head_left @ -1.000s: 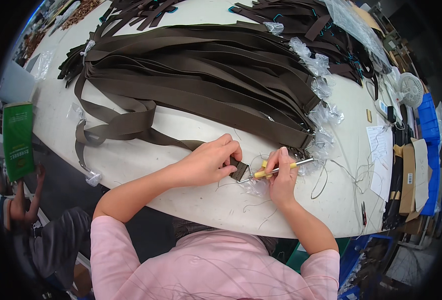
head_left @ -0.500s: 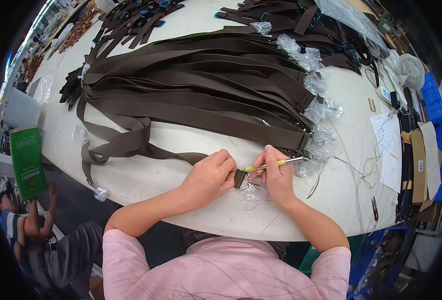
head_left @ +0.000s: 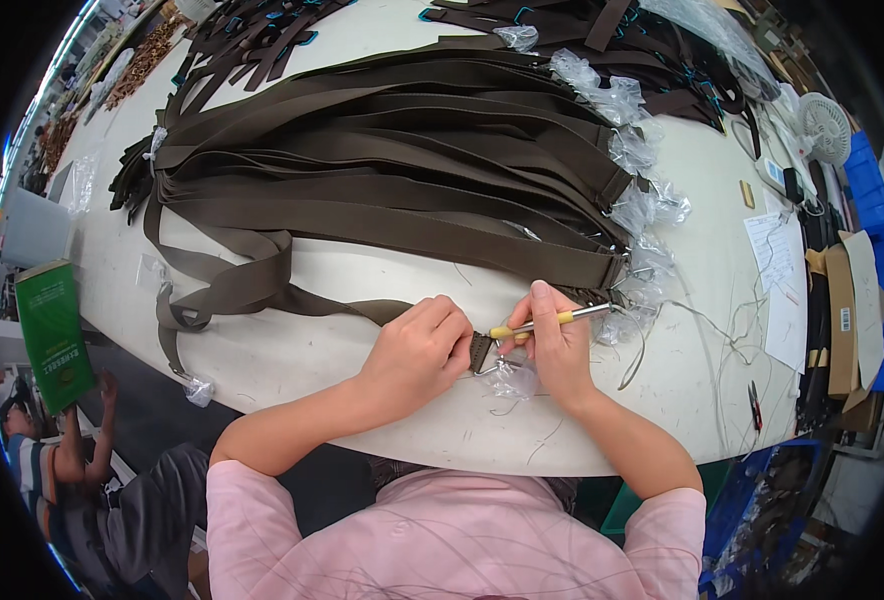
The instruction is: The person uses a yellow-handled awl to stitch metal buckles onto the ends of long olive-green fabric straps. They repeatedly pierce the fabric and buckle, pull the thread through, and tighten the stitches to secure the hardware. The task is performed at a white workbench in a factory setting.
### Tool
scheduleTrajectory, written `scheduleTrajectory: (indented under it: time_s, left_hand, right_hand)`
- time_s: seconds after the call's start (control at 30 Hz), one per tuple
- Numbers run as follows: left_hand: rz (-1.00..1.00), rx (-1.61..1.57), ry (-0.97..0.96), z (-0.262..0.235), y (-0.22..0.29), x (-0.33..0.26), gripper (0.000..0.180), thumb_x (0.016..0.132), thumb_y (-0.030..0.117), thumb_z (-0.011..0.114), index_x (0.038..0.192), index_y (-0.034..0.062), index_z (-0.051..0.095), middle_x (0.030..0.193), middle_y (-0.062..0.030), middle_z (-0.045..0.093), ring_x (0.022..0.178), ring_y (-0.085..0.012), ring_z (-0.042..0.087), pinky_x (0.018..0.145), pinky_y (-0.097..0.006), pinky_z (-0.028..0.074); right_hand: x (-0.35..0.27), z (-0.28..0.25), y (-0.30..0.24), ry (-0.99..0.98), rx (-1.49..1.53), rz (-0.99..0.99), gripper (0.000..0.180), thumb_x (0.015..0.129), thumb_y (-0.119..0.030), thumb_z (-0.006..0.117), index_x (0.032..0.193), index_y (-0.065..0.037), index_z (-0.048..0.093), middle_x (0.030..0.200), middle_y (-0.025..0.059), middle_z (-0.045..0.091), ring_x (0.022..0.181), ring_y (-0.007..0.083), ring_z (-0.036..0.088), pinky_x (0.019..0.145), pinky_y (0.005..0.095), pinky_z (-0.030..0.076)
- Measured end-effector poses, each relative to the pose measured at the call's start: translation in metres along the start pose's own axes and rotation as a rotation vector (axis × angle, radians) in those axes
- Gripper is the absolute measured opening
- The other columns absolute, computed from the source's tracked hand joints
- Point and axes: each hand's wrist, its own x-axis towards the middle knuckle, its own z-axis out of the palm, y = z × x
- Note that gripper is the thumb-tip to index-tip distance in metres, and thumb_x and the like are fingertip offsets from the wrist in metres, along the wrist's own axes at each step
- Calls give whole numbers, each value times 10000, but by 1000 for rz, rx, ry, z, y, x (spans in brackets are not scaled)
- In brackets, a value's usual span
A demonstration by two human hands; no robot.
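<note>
My left hand is closed on the end of a dark brown webbing strap, near the table's front edge. A metal buckle wrapped in clear plastic hangs off that end, just right of my fingers. In my right hand, a slim pen-shaped tool, yellow and silver, is pinched between thumb and fingers. Its yellow tip points left and meets the strap end beside the buckle. The strap loops away to the left across the table. What the tip does to the webbing is too small to tell.
A large tied bundle of brown straps spans the white table, its right ends plastic-wrapped. More straps with blue buckles lie behind. At right are papers, red-handled snips and a fan. Another person holds a green package at left.
Both hands keep nearly the same place and hold. The tool's yellow tip shows slightly more beside the strap end. The view has shifted a little, and the green package has tilted slightly.
</note>
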Motion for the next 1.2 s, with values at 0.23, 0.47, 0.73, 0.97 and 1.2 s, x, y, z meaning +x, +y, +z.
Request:
scheduleTrajectory:
  time_s: [0.23,0.47,0.73,0.97,1.2]
  left_hand:
    - [-121,-188,-28,-3,-4,2,120,818,-53,719,886,0,636,872,-81,644,728,-203,701,650,-308,574]
    - [-131,-184,-31,-2,-4,1,121,825,-49,731,900,2,650,876,-72,659,728,-187,707,652,-287,579]
    - [-176,-212,-80,-17,-9,4,293,815,-50,705,1089,12,624,1123,-112,685,932,-234,707,774,-328,584]
    - [170,455,-198,-53,-10,-12,531,711,33,737,1231,46,632,1321,-93,651,1189,-297,633,983,-419,531]
    - [-126,-104,-161,-88,-12,4,239,909,21,592,1130,10,681,1176,-69,701,1050,-170,656,883,-307,536]
  right_hand:
    - [1,2,0,-8,-8,14,473,1111,-353,456,842,6,607,757,47,617,587,115,627,537,241,512]
    - [1,1,0,-24,-34,1,458,1110,-340,464,842,2,610,757,43,625,584,116,637,531,235,498]
    - [-2,-2,2,-3,64,-16,470,1117,-344,434,856,5,612,737,43,607,605,94,621,529,216,483]
    - [-10,-7,8,-85,-74,-551,102,1051,-63,544,1037,-11,631,931,83,647,662,105,653,588,221,498]
    - [-6,-21,-10,178,-384,-1048,174,1044,-7,496,1151,-1,633,1001,162,738,812,242,723,711,313,555]
